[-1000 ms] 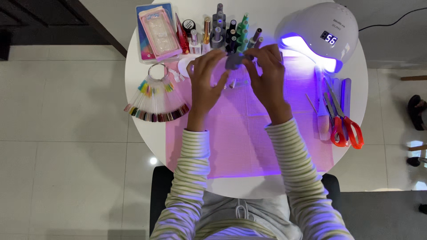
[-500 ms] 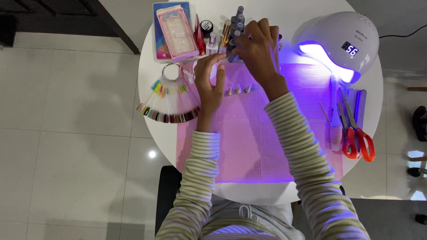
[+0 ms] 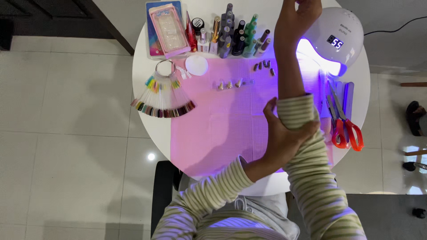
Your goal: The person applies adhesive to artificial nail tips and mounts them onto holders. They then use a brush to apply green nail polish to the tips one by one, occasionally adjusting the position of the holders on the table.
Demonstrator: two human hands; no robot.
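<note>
The left hand (image 3: 284, 138) is clenched around the cuff of the striped sleeve (image 3: 299, 112) on the right arm, thumb on the near side of the cuff and fingers wrapped round its far side, so the sleeve sits bunched partway up the forearm. The right arm rises from that grip toward the far edge of the desk (image 3: 153, 126), forearm bare, and the right hand (image 3: 302, 13) hangs above the back of the desk; its fingers are cut off by the top of the view, so I cannot tell whether it is released or grasping anything.

Just to the right of the right hand sits a white dome-shaped nail lamp (image 3: 336, 38), lit, throwing violet light over the pink mat (image 3: 213, 124) that lies under both arms. To the left of the right hand stands a cluster of nail polish bottles (image 3: 235, 33), and farther left a flat box of nail tips (image 3: 167, 26) leans at the desk's back edge. Between the two hands, on the mat, lie a few dark nail tips (image 3: 263, 66) and, left of those, a short row of pale ones (image 3: 229, 84). A white round pad (image 3: 196, 65) rests near the bottles. Well left of the left hand a fan of colour swatches (image 3: 162, 100) spreads on a ring. Right of the left hand, beside the sleeve, lie red-handled scissors (image 3: 344, 126) and a purple nail file (image 3: 348, 95).
</note>
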